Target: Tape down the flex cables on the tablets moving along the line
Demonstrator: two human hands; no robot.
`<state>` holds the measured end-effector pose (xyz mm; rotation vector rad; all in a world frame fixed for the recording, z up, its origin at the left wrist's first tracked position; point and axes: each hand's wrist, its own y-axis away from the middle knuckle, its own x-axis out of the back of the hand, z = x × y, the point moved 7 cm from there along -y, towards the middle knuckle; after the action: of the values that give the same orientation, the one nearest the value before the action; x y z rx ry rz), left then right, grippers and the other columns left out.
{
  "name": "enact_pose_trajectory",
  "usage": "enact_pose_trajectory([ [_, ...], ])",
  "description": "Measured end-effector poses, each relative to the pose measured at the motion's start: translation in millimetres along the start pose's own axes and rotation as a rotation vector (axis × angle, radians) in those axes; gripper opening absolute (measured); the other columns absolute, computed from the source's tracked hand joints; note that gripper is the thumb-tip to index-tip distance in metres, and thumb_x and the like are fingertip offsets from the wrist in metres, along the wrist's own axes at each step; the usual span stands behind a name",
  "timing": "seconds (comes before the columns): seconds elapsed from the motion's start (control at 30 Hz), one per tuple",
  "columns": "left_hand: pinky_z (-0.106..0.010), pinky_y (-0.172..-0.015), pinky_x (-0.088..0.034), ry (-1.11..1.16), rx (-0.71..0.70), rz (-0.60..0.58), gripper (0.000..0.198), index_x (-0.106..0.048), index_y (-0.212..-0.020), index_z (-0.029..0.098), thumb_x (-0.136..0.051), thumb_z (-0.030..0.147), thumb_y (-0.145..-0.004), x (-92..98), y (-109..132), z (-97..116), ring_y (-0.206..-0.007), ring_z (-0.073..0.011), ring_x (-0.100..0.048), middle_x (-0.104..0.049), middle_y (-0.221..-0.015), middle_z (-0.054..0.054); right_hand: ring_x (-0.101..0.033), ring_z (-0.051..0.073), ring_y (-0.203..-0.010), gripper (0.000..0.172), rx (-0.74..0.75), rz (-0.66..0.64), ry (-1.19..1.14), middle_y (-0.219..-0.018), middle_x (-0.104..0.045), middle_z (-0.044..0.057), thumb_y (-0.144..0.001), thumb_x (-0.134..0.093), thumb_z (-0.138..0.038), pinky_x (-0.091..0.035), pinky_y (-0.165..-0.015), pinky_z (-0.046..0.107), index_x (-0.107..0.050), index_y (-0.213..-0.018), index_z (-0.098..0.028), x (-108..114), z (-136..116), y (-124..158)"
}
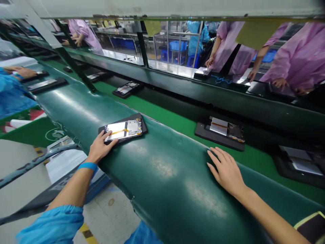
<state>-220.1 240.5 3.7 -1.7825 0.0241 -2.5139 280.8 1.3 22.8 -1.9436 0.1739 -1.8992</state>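
Observation:
My left hand (pixel 100 148) rests on the near-left end of an opened phone (pixel 133 126), its fingers apart over the battery end. Beneath the phone is a black tray (pixel 144 127), lying on the green work surface. The phone's inside faces up, with a pale battery, an orange ribbon cable and a metal-covered board. My right hand (pixel 226 169) is open, its fingers spread over the belt-side edge of the surface. Just beyond it, a second opened phone (pixel 219 126) sits on its own black tray (pixel 203 131); the hand is apart from it.
A green conveyor belt (pixel 162 113) carries several more phones on trays, including one at the right (pixel 302 161). A dark post (pixel 76 69) stands at the left. Co-workers in pink (pixel 297 51) work across the line; a blue sleeve (pixel 12 91) is at left.

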Motion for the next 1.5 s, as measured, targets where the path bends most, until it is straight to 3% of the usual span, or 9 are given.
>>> enact_pose_trajectory([
  [0.13, -0.049, -0.121, -0.034, 0.049, -0.120, -0.015, 0.064, -0.056, -0.144, 0.021, -0.054, 0.054, -0.089, -13.6, 8.2, 28.2, -0.147, -0.0349, -0.040, -0.037, -0.163, -0.011, -0.053, 0.034, -0.134, 0.044, -0.014, 0.020, -0.042, -0.140, -0.061, 0.015, -0.102, -0.049, -0.032, -0.046, -0.107, 0.053, -0.055, -0.144, -0.019, 3.8, 3.7, 7.8],
  [0.27, -0.053, -0.118, -0.038, 0.108, -0.362, -0.085, 0.061, -0.059, -0.140, 0.021, -0.062, 0.051, -0.087, -32.0, 33.0, 85.7, -0.143, -0.0362, -0.046, -0.041, -0.160, -0.014, -0.056, 0.034, -0.131, 0.041, 0.008, 0.065, -0.091, -0.137, -0.063, 0.015, -0.102, -0.052, -0.032, -0.049, -0.103, 0.051, -0.057, -0.141, -0.019, 13.2, -3.6, 2.7],
  [0.37, -0.056, -0.116, -0.039, 0.144, -0.553, -0.113, 0.059, -0.059, -0.140, 0.020, -0.064, 0.050, -0.090, -46.0, 72.3, 133.6, -0.144, -0.0367, -0.044, -0.041, -0.159, -0.017, -0.056, 0.033, -0.130, 0.040, 0.023, 0.089, -0.148, -0.137, -0.064, 0.014, -0.100, -0.055, -0.029, -0.049, -0.104, 0.051, -0.057, -0.140, -0.021, 25.7, -16.7, 3.5],
  [0.57, -0.062, -0.112, -0.044, 0.203, -0.826, -0.118, 0.056, -0.059, -0.141, 0.023, -0.068, 0.044, -0.090, -65.8, 183.9, 220.3, -0.146, -0.0423, -0.039, -0.046, -0.157, -0.015, -0.064, 0.026, -0.118, 0.031, 0.060, 0.072, -0.285, -0.125, -0.071, 0.009, -0.097, -0.059, -0.021, -0.046, -0.106, 0.049, -0.063, -0.128, -0.024, 57.4, -56.8, 12.0],
  [0.67, -0.061, -0.113, -0.043, 0.276, -0.900, -0.159, 0.059, -0.051, -0.147, 0.023, -0.066, 0.036, -0.091, -66.5, 226.3, 249.8, -0.142, -0.0386, -0.046, -0.052, -0.153, -0.012, -0.066, 0.023, -0.106, 0.024, 0.088, 0.014, -0.314, -0.116, -0.073, 0.008, -0.099, -0.055, -0.020, -0.047, -0.100, 0.046, -0.064, -0.122, -0.022, 61.7, -78.7, 13.8],
  [0.73, -0.056, -0.114, -0.044, 0.354, -0.915, -0.186, 0.054, -0.048, -0.147, 0.022, -0.060, 0.030, -0.095, -63.2, 239.5, 259.2, -0.137, -0.0330, -0.052, -0.059, -0.146, -0.010, -0.066, 0.023, -0.100, 0.023, 0.098, -0.016, -0.305, -0.112, -0.074, 0.008, -0.100, -0.053, -0.020, -0.047, -0.095, 0.043, -0.064, -0.121, -0.020, 59.4, -89.9, 17.2],
  [0.9, -0.047, -0.099, -0.050, 0.453, -0.847, -0.165, 0.024, -0.065, -0.120, 0.021, -0.054, 0.024, -0.099, -51.1, 230.4, 258.1, -0.115, -0.0271, -0.062, -0.070, -0.124, -0.009, -0.064, 0.023, -0.098, 0.024, 0.084, -0.103, -0.196, -0.113, -0.074, 0.008, -0.100, -0.054, -0.020, -0.041, -0.095, 0.043, -0.066, -0.122, -0.019, 44.4, -102.4, 36.1],
  [1.03, -0.041, -0.082, -0.049, 0.426, -0.815, -0.212, 0.018, -0.069, -0.102, 0.022, -0.051, 0.024, -0.099, -49.9, 222.3, 263.3, -0.098, -0.0244, -0.062, -0.069, -0.109, -0.007, -0.061, 0.027, -0.103, 0.030, 0.037, -0.140, -0.074, -0.122, -0.072, 0.010, -0.103, -0.051, -0.029, -0.038, -0.097, 0.047, -0.065, -0.126, -0.016, 38.7, -99.1, 47.2],
  [1.5, -0.039, -0.076, -0.044, 0.330, -0.830, -0.454, 0.012, -0.069, -0.093, 0.021, -0.057, 0.021, -0.095, -68.4, 218.0, 305.1, -0.089, -0.0236, -0.058, -0.064, -0.095, -0.004, -0.061, 0.026, -0.103, 0.030, -0.003, -0.092, -0.098, -0.120, -0.073, 0.010, -0.103, -0.052, -0.031, -0.037, -0.098, 0.045, -0.068, -0.122, -0.015, 41.1, -93.8, 49.5],
])
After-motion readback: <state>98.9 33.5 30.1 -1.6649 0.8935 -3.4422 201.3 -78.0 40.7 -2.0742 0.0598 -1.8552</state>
